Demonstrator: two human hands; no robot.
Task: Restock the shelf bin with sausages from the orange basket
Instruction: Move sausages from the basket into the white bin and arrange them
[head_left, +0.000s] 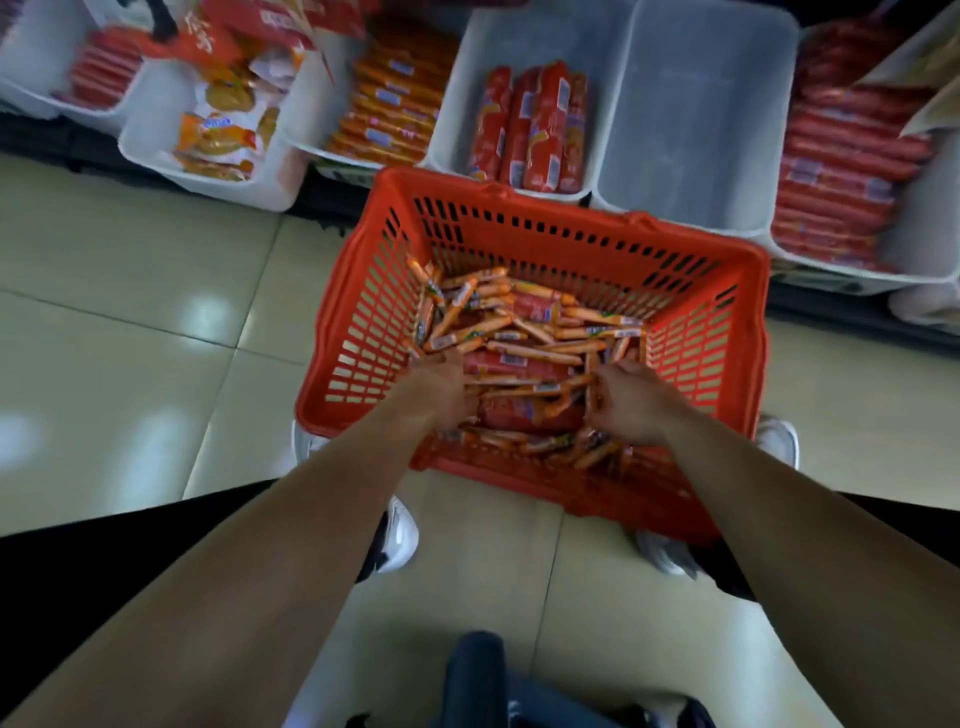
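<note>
An orange basket stands on the floor in front of the shelf. Its bottom holds a loose pile of thin orange sausages over a few thicker red packs. Both hands are down inside it. My left hand is dug into the left side of the pile with fingers curled among the sausages. My right hand is curled around sausages at the right side. An empty white shelf bin sits just behind the basket's right half.
White shelf bins line the back: red sausage packs left of the empty bin, red sausages to its right, orange packs and snack bags further left. Pale floor tiles surround the basket. White shoes are near the basket's front.
</note>
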